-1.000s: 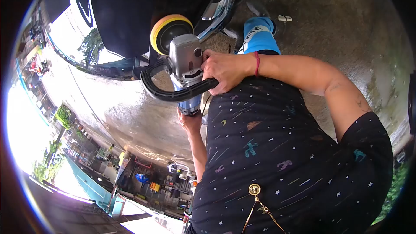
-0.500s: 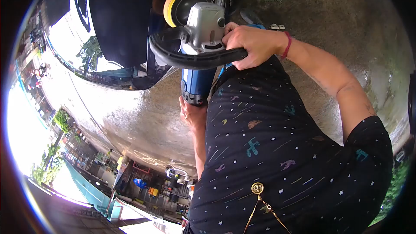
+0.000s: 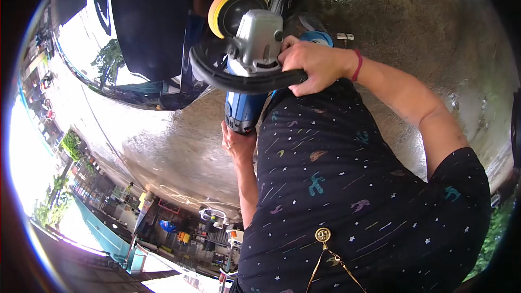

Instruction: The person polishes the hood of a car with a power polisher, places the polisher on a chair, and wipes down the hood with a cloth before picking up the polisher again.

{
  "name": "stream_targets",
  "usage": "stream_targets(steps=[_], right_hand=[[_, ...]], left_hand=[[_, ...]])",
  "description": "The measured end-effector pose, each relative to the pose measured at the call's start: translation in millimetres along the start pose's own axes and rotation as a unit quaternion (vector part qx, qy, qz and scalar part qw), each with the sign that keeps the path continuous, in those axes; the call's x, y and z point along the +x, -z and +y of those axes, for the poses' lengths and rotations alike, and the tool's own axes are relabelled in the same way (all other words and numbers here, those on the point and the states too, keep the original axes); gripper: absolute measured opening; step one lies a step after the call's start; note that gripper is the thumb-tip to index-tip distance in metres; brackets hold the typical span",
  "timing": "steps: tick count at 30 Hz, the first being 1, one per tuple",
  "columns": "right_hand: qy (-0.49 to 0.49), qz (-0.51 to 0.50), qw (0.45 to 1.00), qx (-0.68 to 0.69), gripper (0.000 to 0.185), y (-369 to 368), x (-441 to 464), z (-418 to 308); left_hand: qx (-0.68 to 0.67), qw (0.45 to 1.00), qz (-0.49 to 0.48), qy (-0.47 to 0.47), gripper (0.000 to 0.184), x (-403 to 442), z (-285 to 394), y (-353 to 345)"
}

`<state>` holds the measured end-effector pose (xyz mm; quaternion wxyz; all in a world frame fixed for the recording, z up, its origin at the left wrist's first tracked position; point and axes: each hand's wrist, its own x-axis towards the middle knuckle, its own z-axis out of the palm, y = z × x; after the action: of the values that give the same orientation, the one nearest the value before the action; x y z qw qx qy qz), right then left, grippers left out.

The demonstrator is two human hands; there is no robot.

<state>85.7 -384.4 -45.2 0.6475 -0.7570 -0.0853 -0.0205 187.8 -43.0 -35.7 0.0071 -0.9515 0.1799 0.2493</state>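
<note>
**ROTARY POLISHER, TWO-HAND HOLD: HANDLING & APPEARANCE**

Unit: polisher (image 3: 259, 35), located between R hand (image 3: 315, 65) & L hand (image 3: 237, 144).

Handling (est.): heavy for its size, wt. prob. biased to metal gear head; housing rigid, foam pad (image 3: 217, 12) soft & easily torn at edge. Loop handle (image 3: 244, 82) looks grippy; smooth motor body (image 3: 245, 107) may slip if wet. Best hold pts.: loop handle + rear of motor body. Fingers to be clear of pad rim.

Hand state: R hand curled closed around near end of loop handle, knuckles close to gear head. L hand wrapped on rear end of motor body; some fingers hidden, so exact finger pos. n/a. Trigger contact: cannot tell.

Appearance: gear head silver-grey, cast look, w/ dark round cap on side. Loop handle blk., ribbed, wide curve. Motor body blue w/ blk. vented end. Pad round, yellow/orange, on blk. backing plate (image 3: 241, 15).

Surroundings: glossy blk. car panel (image 3: 152, 21) fwd. & L of both hands, adjacent to pad; contact cannot be confirmed. Red wristband (image 3: 357, 65) at R wrist. Dark patterned shirt (image 3: 336, 157) behind hands. Concrete floor (image 3: 184, 141) L of L hand, w/ shiny patches. Small white item (image 3: 344, 36) on floor, fwd. of R hand.
</note>
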Motion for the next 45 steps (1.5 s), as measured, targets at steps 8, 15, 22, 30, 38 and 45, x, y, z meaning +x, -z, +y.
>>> stream_targets(steps=[8, 15, 22, 30, 38, 45], right_hand=[[0.026, -0.051, 0.998, 0.003, 0.025, -68.0, 35.9, -1.3], [0.008, -0.032, 0.999, -0.027, 0.025, -49.6, 42.0, -11.4], [-0.071, -0.006, 0.997, -0.024, 0.031, 30.3, 22.2, -29.2], [-0.155, 0.020, 0.986, -0.050, 0.026, 86.7, 31.5, -42.1], [-0.149, -0.069, 0.985, -0.052, 0.031, 45.1, 55.3, -59.9], [-0.121, -0.119, 0.984, -0.050, 0.029, -47.9, 97.6, -54.5]], left_hand=[[-0.051, 0.997, 0.054, 0.004, 0.070, -40.6, -74.1, -26.8], [-0.095, 0.993, 0.055, -0.051, 0.062, -31.5, -55.9, -20.6], [-0.100, 0.989, 0.047, -0.094, 0.062, -8.2, 19.4, -0.9], [-0.137, 0.988, -0.048, -0.050, 0.052, 6.6, 90.5, 34.7], [-0.200, 0.979, -0.047, -0.003, 0.050, -26.1, 52.1, 2.5], [-0.252, 0.965, -0.056, 0.054, 0.038, -67.1, -23.3, -36.1]])
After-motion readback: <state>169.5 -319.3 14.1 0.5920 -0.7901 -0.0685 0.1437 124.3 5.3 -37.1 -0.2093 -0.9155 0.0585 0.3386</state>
